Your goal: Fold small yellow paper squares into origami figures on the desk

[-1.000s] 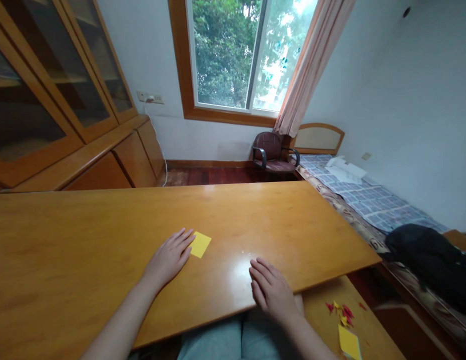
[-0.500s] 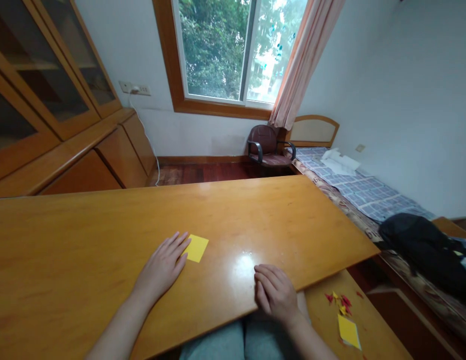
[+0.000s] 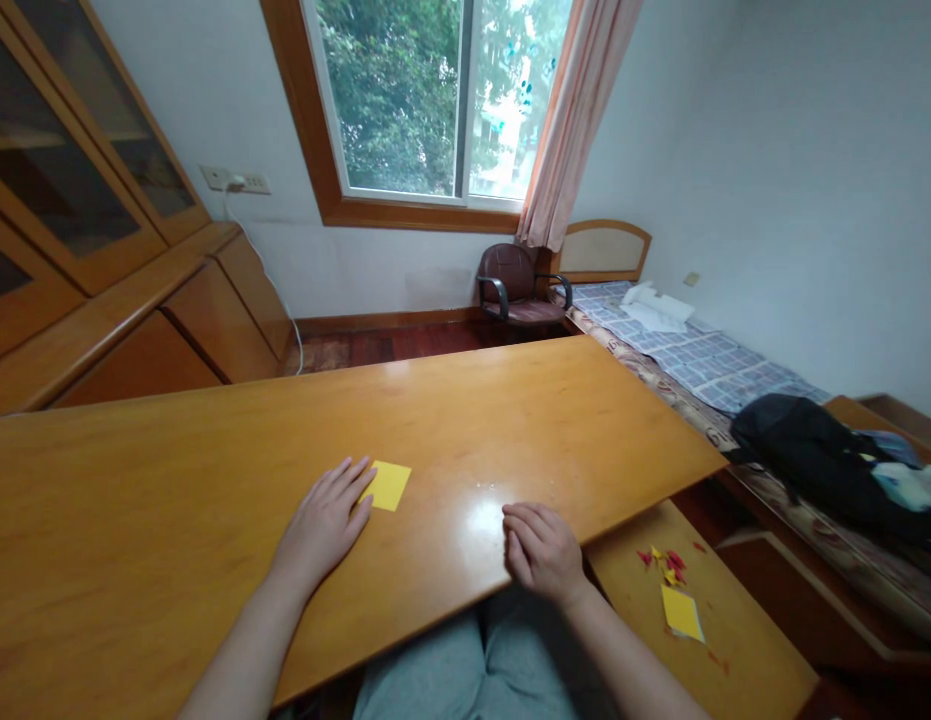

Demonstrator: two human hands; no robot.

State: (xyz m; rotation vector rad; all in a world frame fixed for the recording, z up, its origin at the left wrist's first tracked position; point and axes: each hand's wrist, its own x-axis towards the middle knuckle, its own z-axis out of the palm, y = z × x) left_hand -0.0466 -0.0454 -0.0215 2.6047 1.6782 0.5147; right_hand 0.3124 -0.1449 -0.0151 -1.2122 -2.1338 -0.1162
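A square of yellow paper lies flat on the wooden table. My left hand rests palm down at its left edge, fingers stretched out, fingertips over the paper's left side. Near the front edge of the table, my right hand lies with its fingers curled in and pressed together. Nothing shows in it, and the palm side is hidden. A few tiny pale specks sit on the tabletop just beyond the right hand.
On a lower wooden surface at the right lie several small red and yellow folded paper pieces and a stack of yellow paper. Behind are a maroon armchair, a bed with a black bag, and a cabinet.
The view has swung to the right. My right hand's fingers have curled in from a straighter pose. My left hand stays on the yellow paper's edge.
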